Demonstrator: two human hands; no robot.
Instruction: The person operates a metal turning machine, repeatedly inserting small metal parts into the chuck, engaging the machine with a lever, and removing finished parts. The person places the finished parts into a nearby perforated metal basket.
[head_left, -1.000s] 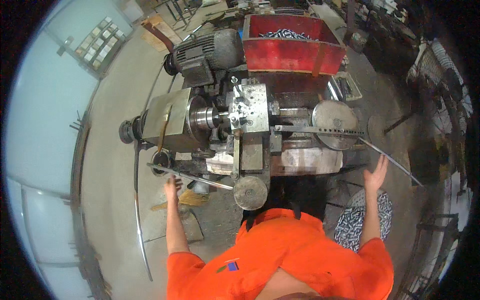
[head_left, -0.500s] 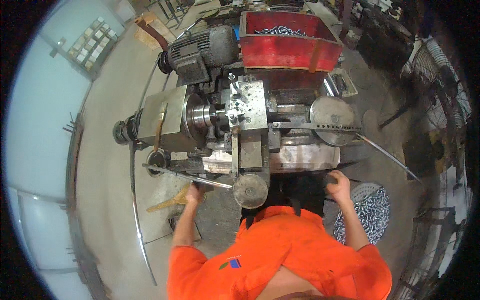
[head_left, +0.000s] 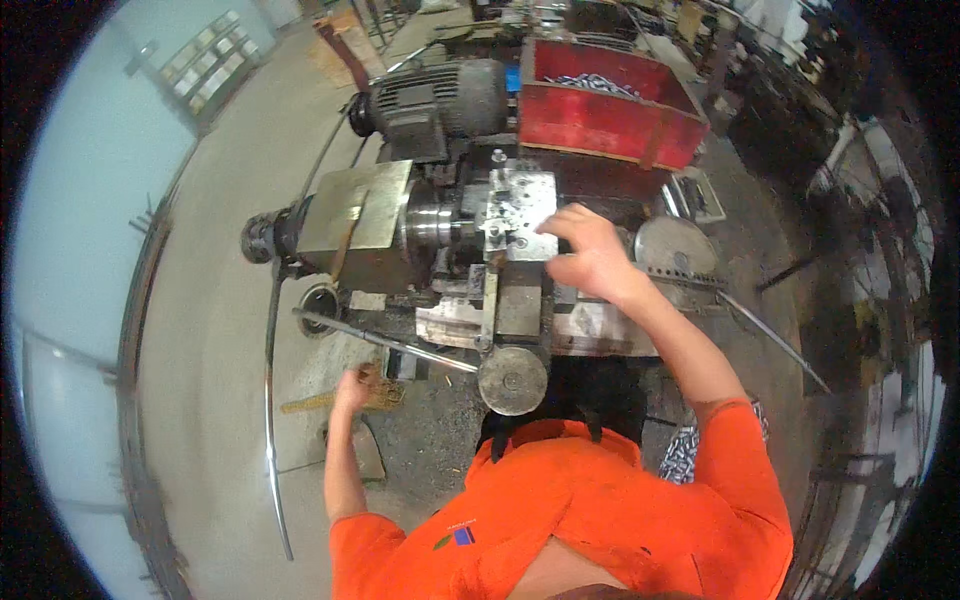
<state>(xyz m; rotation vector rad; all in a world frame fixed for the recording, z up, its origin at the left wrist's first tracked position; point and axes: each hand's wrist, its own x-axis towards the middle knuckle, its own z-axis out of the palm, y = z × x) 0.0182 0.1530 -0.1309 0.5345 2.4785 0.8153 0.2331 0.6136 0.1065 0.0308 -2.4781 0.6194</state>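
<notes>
My right hand [head_left: 595,255] reaches over the machine, at the right edge of a shiny metal tool block [head_left: 530,200]. Its thumb and fingers are apart, and nothing shows between them. To the left of the block is a round steel chuck or spindle nose [head_left: 432,226]. Low on the left, my left hand [head_left: 354,388] hangs over a yellowish perforated strip [head_left: 310,403]. Its fingers look curled but are blurred, so any object in them cannot be made out. Between my arms a lever [head_left: 410,350] runs to a round metal disc [head_left: 512,381].
A red bin [head_left: 610,125] with small metal parts stands behind, beside a dark motor [head_left: 440,100]. Another disc [head_left: 675,247] with a bar handle [head_left: 775,335] sits at right. Small shiny parts [head_left: 680,458] lie partly behind my right arm. A long rod [head_left: 271,430] extends at left.
My right hand has risen from beside my waist up to the tool block. My left hand has shifted slightly left and outward. The view has moved, so the machine sits a little further right.
</notes>
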